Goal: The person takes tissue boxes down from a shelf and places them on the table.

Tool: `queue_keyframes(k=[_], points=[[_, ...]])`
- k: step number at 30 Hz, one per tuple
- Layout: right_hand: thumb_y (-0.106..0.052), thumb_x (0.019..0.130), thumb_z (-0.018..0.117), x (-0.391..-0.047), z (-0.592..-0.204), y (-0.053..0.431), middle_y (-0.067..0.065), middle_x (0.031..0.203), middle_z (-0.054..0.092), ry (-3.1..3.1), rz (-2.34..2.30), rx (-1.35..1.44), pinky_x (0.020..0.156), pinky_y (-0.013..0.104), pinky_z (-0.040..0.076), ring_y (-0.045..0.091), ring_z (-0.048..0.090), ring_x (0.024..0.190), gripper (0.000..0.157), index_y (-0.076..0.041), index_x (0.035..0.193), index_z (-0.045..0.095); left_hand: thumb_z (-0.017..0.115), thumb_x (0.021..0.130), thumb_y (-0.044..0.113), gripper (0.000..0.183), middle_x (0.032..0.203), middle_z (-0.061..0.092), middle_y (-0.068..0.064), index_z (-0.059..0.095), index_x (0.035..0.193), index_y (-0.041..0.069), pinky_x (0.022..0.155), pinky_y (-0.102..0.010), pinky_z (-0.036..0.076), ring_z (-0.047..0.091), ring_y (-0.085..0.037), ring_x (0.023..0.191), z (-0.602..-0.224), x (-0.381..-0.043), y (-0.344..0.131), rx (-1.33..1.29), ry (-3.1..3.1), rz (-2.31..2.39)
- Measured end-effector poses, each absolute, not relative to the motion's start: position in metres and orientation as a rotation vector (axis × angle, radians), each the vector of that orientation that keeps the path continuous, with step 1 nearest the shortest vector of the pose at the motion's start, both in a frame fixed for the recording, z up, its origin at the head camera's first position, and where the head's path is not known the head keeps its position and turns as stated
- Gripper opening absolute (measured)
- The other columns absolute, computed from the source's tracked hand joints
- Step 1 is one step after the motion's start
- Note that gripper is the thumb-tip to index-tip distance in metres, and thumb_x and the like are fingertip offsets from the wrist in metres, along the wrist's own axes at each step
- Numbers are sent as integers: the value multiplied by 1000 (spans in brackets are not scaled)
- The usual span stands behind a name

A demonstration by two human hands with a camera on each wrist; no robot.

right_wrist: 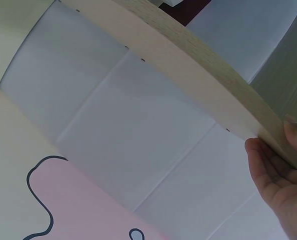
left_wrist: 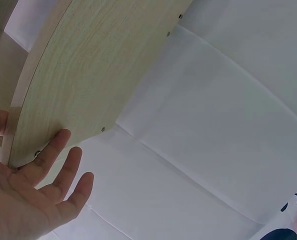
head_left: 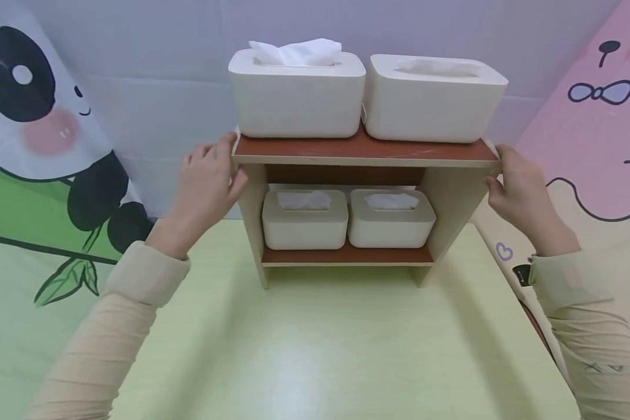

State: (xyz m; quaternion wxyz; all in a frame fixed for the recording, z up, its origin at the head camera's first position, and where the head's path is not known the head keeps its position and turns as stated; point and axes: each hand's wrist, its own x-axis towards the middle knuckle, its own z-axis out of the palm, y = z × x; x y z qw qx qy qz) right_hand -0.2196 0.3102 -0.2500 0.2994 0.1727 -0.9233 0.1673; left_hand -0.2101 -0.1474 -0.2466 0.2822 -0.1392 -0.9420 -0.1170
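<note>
A small two-tier wooden shelf (head_left: 367,161) with reddish-brown boards stands on the table, pale panels at its sides. My left hand (head_left: 205,184) grips its upper left corner; in the left wrist view the thumb is at the front edge and the fingers lie along the outer side panel (left_wrist: 88,75). At the upper right corner, my right hand (head_left: 522,195) pinches the other side panel (right_wrist: 198,70) between thumb and fingers. On the top board sit two white tissue boxes, one left (head_left: 298,108) with tissue standing up, one right (head_left: 433,111) set slightly askew.
Two more white tissue boxes, a left one (head_left: 304,236) and a right one (head_left: 391,233), sit side by side on the lower board. The pale green table (head_left: 315,344) extends in front. Cloths with a panda (head_left: 16,76) and a pink animal (head_left: 598,134) hang at the sides.
</note>
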Motion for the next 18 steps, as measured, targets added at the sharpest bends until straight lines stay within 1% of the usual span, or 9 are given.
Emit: queue_keyframes(k=[3,7,14,18], points=[[8,79,54,-223,-251,313,31,95,55,-2448,444,470,71,55,38,43,50,78,42,15,119,42,44,89,20,49,119,55,-23,37,134,0,84,-53,36,47,-43,108,-247,-208,-146,-369,-2525,-313],[8,79,54,-225,-251,310,32,95,55,-2449,439,478,73,56,38,44,50,80,44,15,120,41,43,90,21,50,118,55,-22,35,135,0,88,-55,35,46,-43,110,-245,-207,-150,-376,-2537,-309],[8,78,56,-229,-253,306,31,89,55,-2429,446,498,71,55,37,43,49,76,44,15,120,42,42,92,22,50,115,57,-21,32,137,2,91,-57,33,45,-45,113,-243,-205,-155,-365,-2562,-314],[9,78,56,-230,-255,306,32,90,54,-2425,453,505,72,56,37,44,49,77,44,16,119,42,41,93,23,51,116,57,-22,29,139,4,92,-57,32,44,-44,113,-243,-205,-157,-348,-2593,-322]])
